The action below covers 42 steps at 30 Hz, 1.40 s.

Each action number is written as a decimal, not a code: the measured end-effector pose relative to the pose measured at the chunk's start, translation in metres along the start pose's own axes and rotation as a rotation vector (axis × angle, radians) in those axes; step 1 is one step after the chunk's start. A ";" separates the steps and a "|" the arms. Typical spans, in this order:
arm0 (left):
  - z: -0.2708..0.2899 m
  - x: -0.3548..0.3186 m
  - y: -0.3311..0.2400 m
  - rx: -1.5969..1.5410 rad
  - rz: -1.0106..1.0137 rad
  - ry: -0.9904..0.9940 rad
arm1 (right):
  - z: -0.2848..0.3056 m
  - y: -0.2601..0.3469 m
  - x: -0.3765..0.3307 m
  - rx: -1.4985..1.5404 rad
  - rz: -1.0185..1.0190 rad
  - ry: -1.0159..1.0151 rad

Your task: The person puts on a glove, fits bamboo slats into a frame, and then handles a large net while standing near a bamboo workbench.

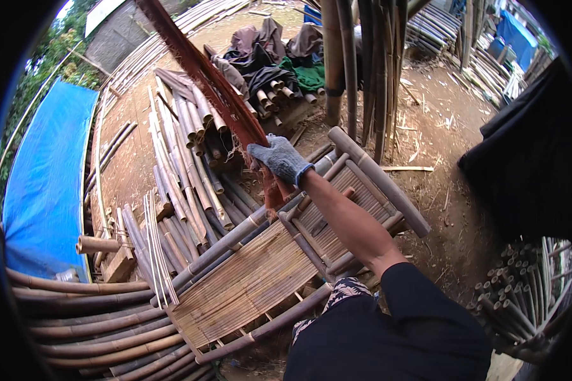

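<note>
My right hand (279,159), in a grey knitted glove with a blue cuff, is closed around a long reddish-brown frayed strip of cloth (219,95). The strip stretches up past the top left edge of the picture, and its ragged lower end hangs below my fist. Beneath my forearm stands a bamboo bench (248,273) with a slatted seat and a round-pole frame. The strip's lower end hangs over the bench's far rail; whether it touches cannot be told. A bundle of thin pale bamboo sticks (157,254) leans at the bench's left end. My left hand is out of view.
Bamboo poles (184,171) lie stacked beyond the bench, with more poles (102,330) at lower left. Dark cloths (267,57) cover another pile. Upright poles (333,63) stand ahead. A blue tarp (47,184) is at left, black fabric (527,152) and cut bamboo (515,298) at right.
</note>
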<state>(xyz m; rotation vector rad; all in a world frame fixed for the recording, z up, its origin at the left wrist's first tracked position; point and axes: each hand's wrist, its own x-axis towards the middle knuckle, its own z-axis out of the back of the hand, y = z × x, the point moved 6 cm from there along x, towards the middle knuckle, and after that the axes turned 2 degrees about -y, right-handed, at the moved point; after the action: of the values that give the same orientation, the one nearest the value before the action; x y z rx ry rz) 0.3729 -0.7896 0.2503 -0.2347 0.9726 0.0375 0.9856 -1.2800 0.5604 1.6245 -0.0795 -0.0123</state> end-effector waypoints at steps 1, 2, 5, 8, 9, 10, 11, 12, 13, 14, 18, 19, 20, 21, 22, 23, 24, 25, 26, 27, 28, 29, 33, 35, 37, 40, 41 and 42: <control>-0.011 -0.005 -0.007 -0.123 0.207 0.061 | 0.001 -0.007 0.004 0.137 -0.021 -0.004; -0.011 -0.008 -0.010 -0.253 0.356 0.054 | 0.002 0.007 -0.001 0.048 0.008 -0.015; 0.048 0.008 0.011 -0.446 0.516 -0.144 | 0.016 0.021 -0.006 0.011 0.014 -0.101; 0.155 0.017 0.045 -0.568 0.546 -0.496 | 0.016 0.003 0.008 -0.156 0.047 -0.114; 0.201 0.018 0.060 -0.609 0.522 -0.653 | 0.010 0.000 0.011 -0.283 0.102 -0.150; 0.259 0.021 0.071 -0.632 0.455 -0.816 | 0.006 -0.002 0.011 -0.413 0.156 -0.186; 0.327 0.017 0.081 -0.625 0.340 -1.000 | -0.002 -0.010 0.012 -0.399 0.130 -0.163; 0.398 0.013 0.084 -0.583 0.155 -1.176 | -0.007 -0.014 0.012 -0.386 0.115 -0.141; 0.474 0.000 0.072 -0.516 -0.107 -1.332 | -0.016 -0.010 0.006 -0.361 0.108 -0.122; 0.616 -0.053 0.052 0.419 0.122 -1.509 | -0.030 -0.016 0.009 -0.375 0.130 -0.131; 0.689 -0.023 -0.357 -0.070 -0.552 -1.356 | -0.042 -0.007 -0.016 -0.386 0.129 -0.156; 0.679 -0.018 -0.477 -0.063 -0.729 -1.202 | -0.046 -0.012 -0.002 -0.384 0.153 -0.178; 0.649 -0.018 -0.578 -0.020 -0.891 -1.020 | -0.061 -0.015 0.000 -0.387 0.129 -0.139; 0.610 -0.025 -0.670 0.070 -1.037 -0.839 | -0.072 -0.013 -0.003 -0.393 0.172 -0.119; 0.561 -0.035 -0.754 0.197 -1.165 -0.657 | -0.081 -0.018 -0.002 -0.390 0.173 -0.131; 0.517 -0.046 -0.816 0.329 -1.236 -0.515 | -0.093 -0.021 -0.004 -0.384 0.194 -0.123; 0.473 -0.062 -0.870 0.459 -1.284 -0.387 | -0.097 -0.018 -0.007 -0.376 0.210 -0.135; 0.434 -0.079 -0.916 0.579 -1.300 -0.284 | -0.101 -0.017 -0.012 -0.360 0.231 -0.138; 0.409 -0.086 -0.957 0.647 -1.273 -0.215 | -0.112 -0.017 -0.019 -0.325 0.256 -0.113; 0.351 -0.033 -0.945 0.634 -1.243 -0.176 | -0.094 -0.025 -0.022 -0.303 0.256 -0.139; 0.309 0.029 -0.928 0.682 -1.192 -0.109 | -0.075 -0.032 -0.021 -0.280 0.256 -0.170; 0.287 0.090 -0.897 0.713 -1.092 -0.102 | -0.088 -0.027 -0.036 -0.237 0.297 -0.136; 0.279 0.183 -0.814 0.760 -0.852 -0.228 | -0.072 -0.021 -0.070 -0.164 0.363 -0.159; 0.260 0.201 -0.802 0.737 -0.803 -0.102 | -0.060 -0.023 -0.076 -0.129 0.381 -0.160; 0.240 0.202 -0.795 0.705 -0.800 -0.064 | -0.056 -0.025 -0.081 -0.102 0.399 -0.157; 0.239 0.190 -0.806 0.714 -0.865 -0.006 | -0.050 -0.026 -0.090 -0.084 0.416 -0.156; 0.256 0.176 -0.809 0.676 -0.832 -0.014 | -0.056 -0.025 -0.095 -0.078 0.425 -0.156; 0.273 0.181 -0.812 0.660 -0.818 -0.048 | -0.063 -0.026 -0.098 -0.073 0.426 -0.142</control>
<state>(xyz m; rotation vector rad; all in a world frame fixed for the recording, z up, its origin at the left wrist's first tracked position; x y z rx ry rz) 0.8076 -1.5356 0.3956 -0.0056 0.7365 -1.0064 0.8927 -1.2102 0.5341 1.5054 -0.5275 0.1952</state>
